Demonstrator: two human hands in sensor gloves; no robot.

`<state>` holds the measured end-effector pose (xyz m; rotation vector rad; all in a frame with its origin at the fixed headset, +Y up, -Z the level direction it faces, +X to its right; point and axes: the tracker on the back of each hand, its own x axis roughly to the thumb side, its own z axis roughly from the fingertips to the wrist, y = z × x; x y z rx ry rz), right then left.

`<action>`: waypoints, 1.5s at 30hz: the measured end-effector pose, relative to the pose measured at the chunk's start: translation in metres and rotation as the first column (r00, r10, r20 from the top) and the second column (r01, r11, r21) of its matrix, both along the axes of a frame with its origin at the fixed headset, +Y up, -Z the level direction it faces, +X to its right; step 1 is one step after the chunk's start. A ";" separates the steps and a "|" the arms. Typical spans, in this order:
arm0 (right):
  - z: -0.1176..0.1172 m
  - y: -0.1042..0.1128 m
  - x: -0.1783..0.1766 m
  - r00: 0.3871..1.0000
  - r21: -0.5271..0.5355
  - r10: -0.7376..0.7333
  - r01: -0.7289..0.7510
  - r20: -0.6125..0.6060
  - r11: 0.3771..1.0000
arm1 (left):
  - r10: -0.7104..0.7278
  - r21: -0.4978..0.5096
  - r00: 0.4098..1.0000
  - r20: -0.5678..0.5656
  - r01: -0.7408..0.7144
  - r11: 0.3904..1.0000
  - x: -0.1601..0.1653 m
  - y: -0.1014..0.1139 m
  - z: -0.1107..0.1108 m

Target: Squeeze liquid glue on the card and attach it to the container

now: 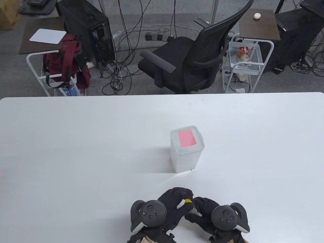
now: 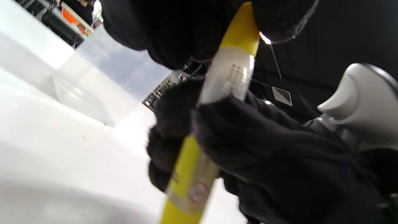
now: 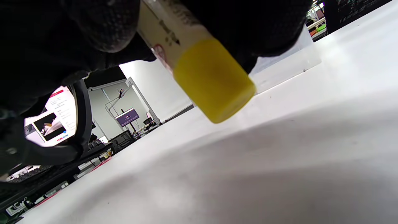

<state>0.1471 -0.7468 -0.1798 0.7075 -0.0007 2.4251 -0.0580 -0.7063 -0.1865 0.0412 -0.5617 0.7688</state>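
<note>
A clear plastic container (image 1: 186,152) stands upright mid-table with a pink card (image 1: 187,138) lying flat on its lid. Both gloved hands are together at the near edge, apart from the container. My left hand (image 1: 185,197) and my right hand (image 1: 194,209) both hold a white glue tube with yellow ends (image 1: 188,201) between them. In the left wrist view my left fingers (image 2: 174,34) grip the tube's upper yellow end (image 2: 241,31), and my right hand's fingers (image 2: 248,133) wrap its middle. In the right wrist view the tube's other yellow end (image 3: 214,81) sticks out below my fingers (image 3: 93,34), above the table.
The white table (image 1: 76,141) spreads wide to the left and right of the container. Beyond its far edge stand a black office chair (image 1: 192,55), a cart with a red backpack (image 1: 65,60) and a wire cart (image 1: 243,63).
</note>
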 end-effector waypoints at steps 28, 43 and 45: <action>-0.005 0.000 0.005 0.999 -0.039 -0.032 0.033 0.013 0.999 | -0.111 0.169 0.994 -0.023 0.113 0.979 0.002 0.004 0.004; -0.077 -0.005 0.084 0.791 -0.160 -0.296 0.439 0.535 0.884 | -0.046 0.050 0.985 -0.169 0.055 0.997 -0.029 -0.013 -0.019; -0.088 -0.008 0.086 0.790 -0.144 -0.236 0.377 0.565 0.915 | -0.060 0.057 0.982 -0.179 0.071 0.996 -0.034 -0.013 -0.020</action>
